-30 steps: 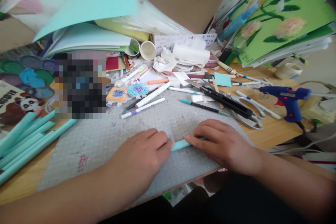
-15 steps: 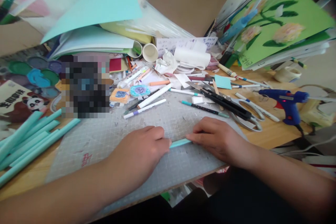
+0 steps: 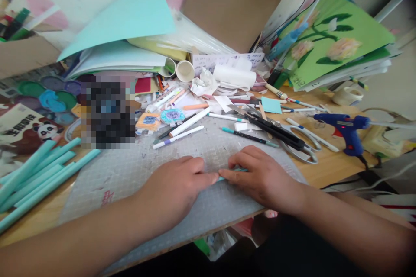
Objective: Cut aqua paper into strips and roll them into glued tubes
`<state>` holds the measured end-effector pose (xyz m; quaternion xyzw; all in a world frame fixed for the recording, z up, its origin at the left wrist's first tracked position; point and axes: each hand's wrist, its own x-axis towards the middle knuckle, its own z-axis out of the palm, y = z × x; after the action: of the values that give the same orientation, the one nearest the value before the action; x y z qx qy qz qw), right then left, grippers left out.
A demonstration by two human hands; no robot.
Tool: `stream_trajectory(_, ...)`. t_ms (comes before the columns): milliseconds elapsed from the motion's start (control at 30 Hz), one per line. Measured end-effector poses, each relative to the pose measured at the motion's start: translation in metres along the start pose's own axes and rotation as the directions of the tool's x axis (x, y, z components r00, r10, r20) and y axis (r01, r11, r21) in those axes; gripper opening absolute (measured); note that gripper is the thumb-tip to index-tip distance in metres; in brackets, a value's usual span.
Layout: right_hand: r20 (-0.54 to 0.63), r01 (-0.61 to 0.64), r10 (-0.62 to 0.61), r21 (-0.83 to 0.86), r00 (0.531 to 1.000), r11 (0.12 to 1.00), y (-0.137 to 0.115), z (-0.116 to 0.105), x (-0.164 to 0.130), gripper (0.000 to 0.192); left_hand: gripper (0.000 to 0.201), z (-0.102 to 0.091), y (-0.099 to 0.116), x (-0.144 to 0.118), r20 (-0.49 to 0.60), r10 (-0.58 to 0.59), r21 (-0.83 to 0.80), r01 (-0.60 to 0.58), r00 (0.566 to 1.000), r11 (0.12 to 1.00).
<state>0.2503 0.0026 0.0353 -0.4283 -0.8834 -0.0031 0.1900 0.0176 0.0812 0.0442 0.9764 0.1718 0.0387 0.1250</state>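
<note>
While your left hand (image 3: 177, 181) and right hand (image 3: 260, 175) lie flat, fingers extended, pressing the thin teal paper roll (image 3: 234, 171) at lower centre of the frame, keep pressure even across it. The grey gridded cutting mat (image 3: 130, 169) looks scored; the finished teal paper tubes (image 3: 35, 177) lie at left.

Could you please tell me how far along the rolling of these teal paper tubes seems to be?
Done: a pile of finished teal tubes lies left of the cutting mat. In hand: the left hand and right hand press flat on one teal roll. Left: flat teal sheets remain stacked behind.
</note>
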Motion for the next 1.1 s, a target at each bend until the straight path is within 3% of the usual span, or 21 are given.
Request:
stream_trajectory(233, -0.004, 0.011, -0.011, 0.022, 1.000, 1.000, 0.001, 0.003, 0.004, 0.029, 0.027, 0.005, -0.001, -0.002, -0.039, 0.005, 0.027, -0.004, 0.999, 1.000)
stream_trajectory(433, -0.038, -0.014, 0.016, 0.049, 0.999, 0.999, 0.007, 0.009, 0.003, 0.021, 0.031, 0.004, -0.007, -0.005, -0.072, 0.048, 0.079, -0.042, 0.996, 0.996)
stream_trajectory(700, -0.043, 0.003, -0.003, -0.001, 0.999, 1.000, 0.008, 0.010, -0.001, 0.024, 0.023, -0.001, -0.012, -0.008, -0.059, 0.140, 0.132, -0.131, 0.988, 0.983)
stream_trajectory(1100, -0.012, 0.050, -0.052, -0.117, 0.999, 0.992, 0.006, 0.009, -0.002, 0.027, 0.031, 0.008, 0.007, -0.021, -0.169, 0.154, 0.318, -0.094, 0.974, 0.943)
